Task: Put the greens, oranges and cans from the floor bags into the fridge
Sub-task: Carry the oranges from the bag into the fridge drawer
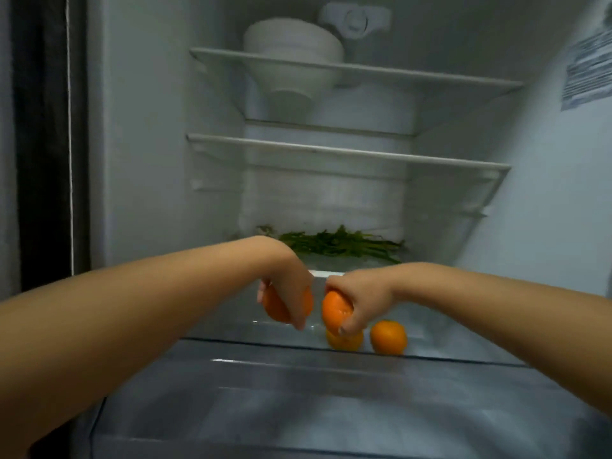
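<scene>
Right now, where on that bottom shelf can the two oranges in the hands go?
Bare glass lies on the left, under the left hand and its orange, out to the fridge wall. It is crowded on the right: two oranges already sit below the right hand. Greens fill the back.

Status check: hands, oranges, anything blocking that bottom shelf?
Left hand and right hand each grip an orange over the bottom shelf. Two oranges already down, greens behind. Nothing blocking.

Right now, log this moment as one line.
left hand: holds orange | right hand: holds orange | shelf: two oranges, greens
</scene>
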